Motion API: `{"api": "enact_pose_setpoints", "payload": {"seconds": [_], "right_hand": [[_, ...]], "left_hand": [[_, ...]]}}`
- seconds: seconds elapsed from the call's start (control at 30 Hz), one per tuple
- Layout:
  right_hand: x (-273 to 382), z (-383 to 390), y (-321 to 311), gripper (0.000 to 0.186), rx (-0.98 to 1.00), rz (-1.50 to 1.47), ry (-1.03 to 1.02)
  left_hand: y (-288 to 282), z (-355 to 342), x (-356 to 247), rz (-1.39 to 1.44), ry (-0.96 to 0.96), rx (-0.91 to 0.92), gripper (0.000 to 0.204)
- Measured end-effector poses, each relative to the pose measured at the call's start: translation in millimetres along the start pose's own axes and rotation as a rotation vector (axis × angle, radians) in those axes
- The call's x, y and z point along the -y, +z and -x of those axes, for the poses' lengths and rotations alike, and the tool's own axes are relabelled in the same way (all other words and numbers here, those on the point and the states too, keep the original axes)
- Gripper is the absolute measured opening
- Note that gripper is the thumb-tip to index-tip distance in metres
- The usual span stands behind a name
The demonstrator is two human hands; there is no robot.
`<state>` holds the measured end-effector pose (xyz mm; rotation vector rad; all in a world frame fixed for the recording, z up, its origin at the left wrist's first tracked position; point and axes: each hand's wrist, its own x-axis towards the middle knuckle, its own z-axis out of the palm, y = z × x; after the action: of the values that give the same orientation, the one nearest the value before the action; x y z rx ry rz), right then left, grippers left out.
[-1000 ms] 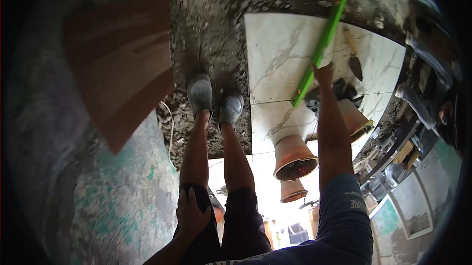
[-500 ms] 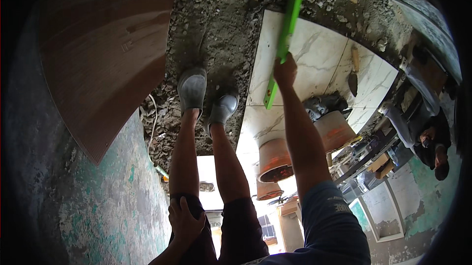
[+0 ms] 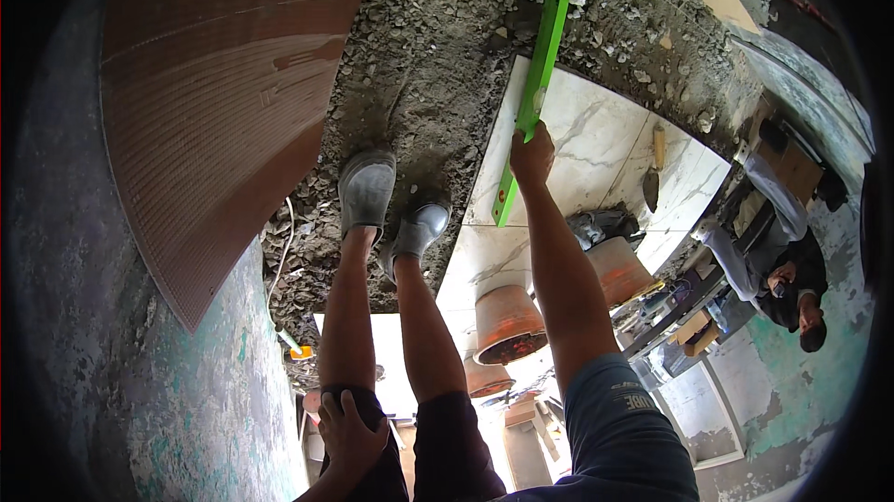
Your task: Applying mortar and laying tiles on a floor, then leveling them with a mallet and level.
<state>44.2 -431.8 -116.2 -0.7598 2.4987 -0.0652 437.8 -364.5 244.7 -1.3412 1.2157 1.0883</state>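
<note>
My right hand (image 3: 533, 156) is closed round a long green spirit level (image 3: 543, 60), gripping it near its lower end. The level slants over the left part of white marble-patterned tiles (image 3: 596, 106), and its far end reaches past them over the rubble. Whether it touches the tiles I cannot tell. My left hand (image 3: 352, 432) rests on my left knee, fingers apart and holding nothing. On the tiles to the right of the level lies a trowel (image 3: 651, 187) with a wooden handle.
Rubble and soil (image 3: 428, 64) surround my grey clogs. A large brown ribbed panel (image 3: 223, 101) stands on the left by a peeling wall (image 3: 205, 400). Orange-stained buckets (image 3: 510, 316) and a dark cloth-like heap (image 3: 605, 225) are near my right arm. Another person (image 3: 792, 269) is at far right.
The view has shifted, so the scene sits lower. The spirit level has moved left toward the tiles' left edge, still in my right hand. My left hand stays on the knee.
</note>
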Motion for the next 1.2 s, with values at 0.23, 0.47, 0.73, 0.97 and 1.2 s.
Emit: {"api": "enact_pose_setpoints", "payload": {"seconds": [0.23, 0.47, 0.73, 0.97, 1.2], "right_hand": [[2, -1, 3, 0.032, -0.025, 0.01, 0.013], [-2, -3, 5, 0.033, -0.044, 0.019, -0.018], [-11, -9, 2, 0.034, -0.028, -0.074, -0.062], [-10, -11, -2, 0.034, 0.045, -0.075, 0.013], [-2, -8, 0, 0.035, 0.004, -0.037, -0.01]], "left_hand": [[-6, -2, -2, 0.064, -0.059, 0.08, 0.091], [-8, -1, -6, 0.04, -0.031, 0.068, 0.091], [-6, -1, -5, 0.037, -0.003, 0.046, 0.091], [-10, -1, -8, 0.004, -0.022, 0.054, 0.09], [-12, -2, -9, 0.002, -0.054, 0.092, 0.093]]}}
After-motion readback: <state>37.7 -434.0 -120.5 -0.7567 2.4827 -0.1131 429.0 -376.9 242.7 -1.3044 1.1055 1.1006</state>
